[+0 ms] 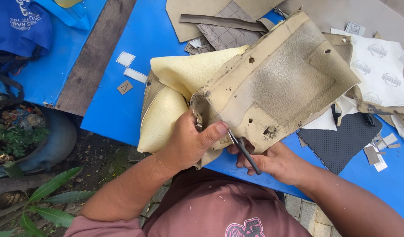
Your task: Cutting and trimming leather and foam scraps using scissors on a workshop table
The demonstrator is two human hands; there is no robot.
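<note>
A worn beige leather panel [281,83] with holes and a stitched rectangle lies over yellow foam [184,83] on a blue table [118,109]. My left hand [191,140] pinches the panel's near corner, thumb pressed on top. My right hand [272,160] holds a small dark-handled cutting tool [243,151], its tip at the panel's edge just beside my left thumb.
Tan fabric pieces and a quilted grey-brown piece [224,30] lie at the back. A dark perforated sheet [342,138], white printed paper [382,70] and small scraps [131,74] lie around. A wooden plank [94,52], blue cloth [17,30] and a plant pot [30,136] are at left.
</note>
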